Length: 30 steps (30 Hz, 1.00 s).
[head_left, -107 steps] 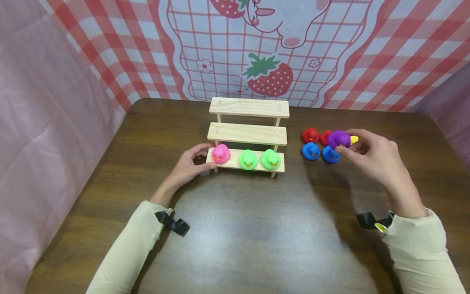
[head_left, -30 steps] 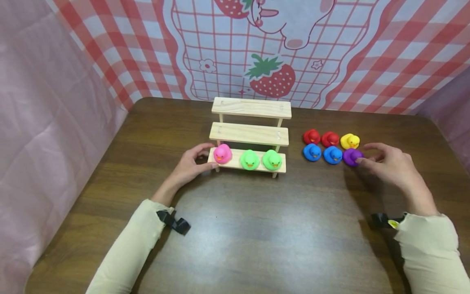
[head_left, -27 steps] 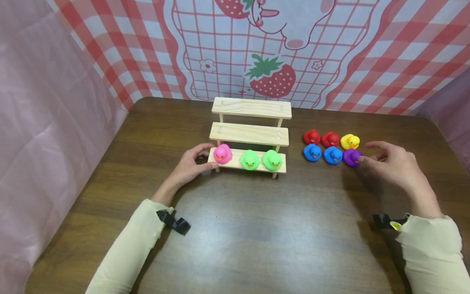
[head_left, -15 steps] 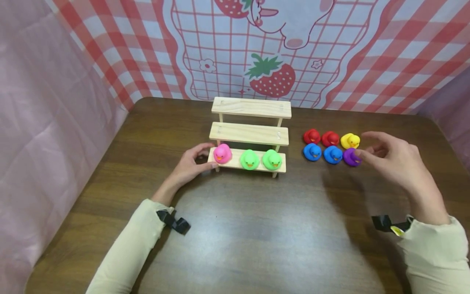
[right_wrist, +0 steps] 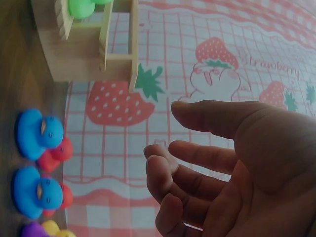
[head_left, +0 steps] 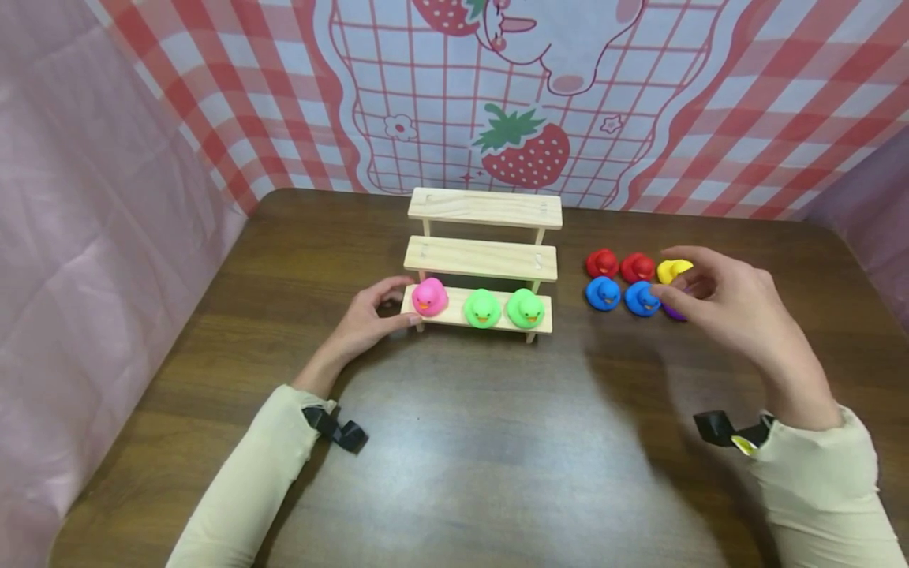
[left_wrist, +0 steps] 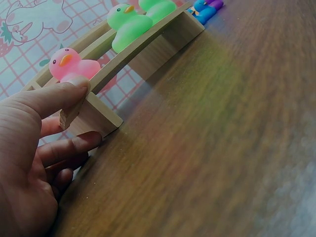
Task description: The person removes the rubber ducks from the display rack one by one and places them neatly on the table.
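Note:
My left hand (head_left: 365, 319) holds the left end of the lowest step of a three-tier wooden display stand (head_left: 480, 259); in the left wrist view its thumb presses the plank's front edge beside the pink duck (left_wrist: 69, 65). Two green ducks (head_left: 482, 308) sit further right on that same step. My right hand (head_left: 738, 308) hovers over the right end of the duck group with thumb and fingers apart, nothing between them in the right wrist view. It partly covers the purple duck (head_left: 675, 312) and the yellow duck (head_left: 671, 270). A blue duck (head_left: 642, 299) lies just left of its fingertips.
Two red ducks, one the far-left red duck (head_left: 602, 264), stand behind two blue ducks, among them the left blue duck (head_left: 603, 293). The brown table (head_left: 454, 442) ends at a red-and-white strawberry cloth (head_left: 525, 154); pink fabric (head_left: 106, 237) hangs at the left.
My right hand has put the purple duck down in front of the yellow one, let go, lifted off, and shifted left above the group. The left hand keeps its place on the stand.

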Tool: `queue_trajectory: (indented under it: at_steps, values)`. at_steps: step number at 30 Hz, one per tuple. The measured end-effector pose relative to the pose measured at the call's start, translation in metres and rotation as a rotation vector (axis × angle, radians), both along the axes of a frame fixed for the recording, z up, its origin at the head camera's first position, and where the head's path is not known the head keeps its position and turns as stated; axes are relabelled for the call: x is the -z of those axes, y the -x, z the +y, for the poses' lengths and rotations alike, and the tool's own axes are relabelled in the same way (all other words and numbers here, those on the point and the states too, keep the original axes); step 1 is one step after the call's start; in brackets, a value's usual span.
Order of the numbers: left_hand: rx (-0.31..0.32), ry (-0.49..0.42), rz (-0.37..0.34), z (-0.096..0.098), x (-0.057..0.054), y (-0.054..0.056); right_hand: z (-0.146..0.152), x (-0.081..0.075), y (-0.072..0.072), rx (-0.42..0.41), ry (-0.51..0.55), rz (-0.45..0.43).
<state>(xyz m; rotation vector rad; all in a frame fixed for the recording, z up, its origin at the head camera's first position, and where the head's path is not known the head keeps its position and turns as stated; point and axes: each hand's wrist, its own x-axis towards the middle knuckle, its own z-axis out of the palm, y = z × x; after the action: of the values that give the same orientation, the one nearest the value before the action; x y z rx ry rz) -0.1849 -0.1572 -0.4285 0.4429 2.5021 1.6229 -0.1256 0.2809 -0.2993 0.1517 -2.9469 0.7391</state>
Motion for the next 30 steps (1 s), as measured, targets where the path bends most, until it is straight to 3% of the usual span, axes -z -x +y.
queue_trajectory:
  at_steps: [17,30]
  values:
    - [-0.005,0.004,0.006,-0.001,-0.001,-0.001,-0.05,-0.005,0.009,-0.066,0.06,0.006]
    - [0.003,-0.015,0.008,0.0,-0.002,0.0,-0.081,0.01,0.019,-0.247,0.097,0.012]
